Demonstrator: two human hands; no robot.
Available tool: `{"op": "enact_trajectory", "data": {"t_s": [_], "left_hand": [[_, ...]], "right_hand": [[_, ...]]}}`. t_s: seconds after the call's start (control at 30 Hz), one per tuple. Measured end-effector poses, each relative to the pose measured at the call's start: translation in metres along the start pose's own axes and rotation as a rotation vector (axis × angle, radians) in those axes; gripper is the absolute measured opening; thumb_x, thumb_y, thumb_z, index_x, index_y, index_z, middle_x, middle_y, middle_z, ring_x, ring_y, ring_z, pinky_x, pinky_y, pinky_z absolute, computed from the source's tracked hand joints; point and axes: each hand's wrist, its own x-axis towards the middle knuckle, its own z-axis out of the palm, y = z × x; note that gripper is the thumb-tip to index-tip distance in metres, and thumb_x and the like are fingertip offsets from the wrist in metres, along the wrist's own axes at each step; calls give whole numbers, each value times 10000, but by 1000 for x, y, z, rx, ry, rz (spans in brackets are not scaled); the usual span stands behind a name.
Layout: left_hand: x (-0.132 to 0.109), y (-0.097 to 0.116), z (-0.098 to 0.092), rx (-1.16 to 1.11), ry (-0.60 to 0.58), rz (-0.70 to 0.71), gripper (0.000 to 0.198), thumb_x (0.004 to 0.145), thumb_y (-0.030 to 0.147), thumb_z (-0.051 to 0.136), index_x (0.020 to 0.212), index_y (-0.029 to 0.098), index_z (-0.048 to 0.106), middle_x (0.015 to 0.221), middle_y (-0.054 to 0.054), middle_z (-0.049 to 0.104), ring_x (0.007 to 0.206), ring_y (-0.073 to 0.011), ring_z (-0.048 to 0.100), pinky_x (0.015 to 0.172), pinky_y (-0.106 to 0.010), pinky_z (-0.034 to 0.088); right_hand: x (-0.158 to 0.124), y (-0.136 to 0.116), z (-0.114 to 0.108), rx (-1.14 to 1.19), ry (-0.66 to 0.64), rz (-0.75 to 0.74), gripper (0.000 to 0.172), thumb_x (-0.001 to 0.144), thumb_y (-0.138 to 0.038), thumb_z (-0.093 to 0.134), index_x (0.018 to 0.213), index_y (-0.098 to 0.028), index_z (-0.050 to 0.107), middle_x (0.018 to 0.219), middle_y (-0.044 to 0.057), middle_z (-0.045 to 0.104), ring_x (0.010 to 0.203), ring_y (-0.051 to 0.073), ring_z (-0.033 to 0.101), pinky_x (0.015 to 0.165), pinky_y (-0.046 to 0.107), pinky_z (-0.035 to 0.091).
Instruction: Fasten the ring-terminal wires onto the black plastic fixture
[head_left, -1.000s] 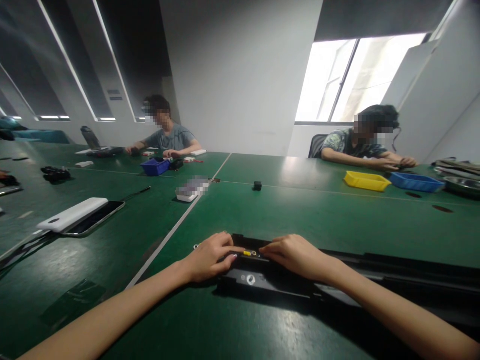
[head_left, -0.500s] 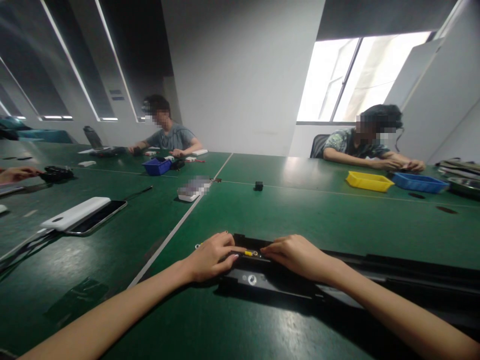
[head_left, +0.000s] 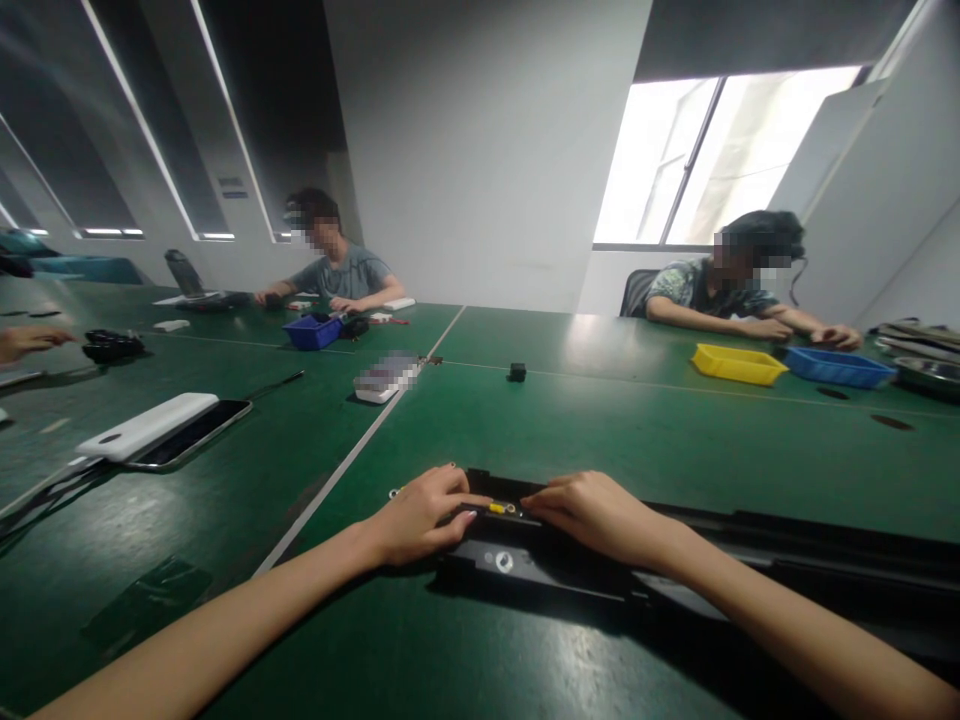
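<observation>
Your left hand [head_left: 424, 515] lies over the near wall of the long black channel-shaped housing [head_left: 547, 575], index finger stretched onto the yellow-sleeved metal ring terminal [head_left: 497, 508], thumb apart below it. That finger probably steadies the sleeve while leaving the ring uncovered; whether your other fingers grip anything, you hide from view. The terminal sits inside the housing, between your hands. Your right hand [head_left: 592, 510] reaches in from the other side, fingertips bunched together just beside the ring; what they pinch, if anything, cannot be told. A second small metal ring [head_left: 394, 494] pokes out beyond your left hand, perhaps the other end of the same lead. The housing rests on the green tabletop [head_left: 420, 640], which likely bears its weight. The white slab [head_left: 150, 428] beside the dark-screened phone [head_left: 196, 437] has a dark oval mark, but no brand or lettering is legible anywhere.
</observation>
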Motion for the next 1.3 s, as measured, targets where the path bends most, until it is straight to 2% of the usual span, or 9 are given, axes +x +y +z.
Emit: {"op": "enact_trajectory", "data": {"t_s": [1.3], "left_hand": [[-1, 0, 0, 17, 13, 5, 339, 930, 245, 374, 1219, 217, 549, 929, -64, 499, 865, -194, 473, 789, -311, 408]], "right_hand": [[1, 1, 1, -1, 5, 7, 303, 929, -295, 406, 1061, -222, 668, 981, 51, 696, 824, 177, 652, 712, 260, 474]]}}
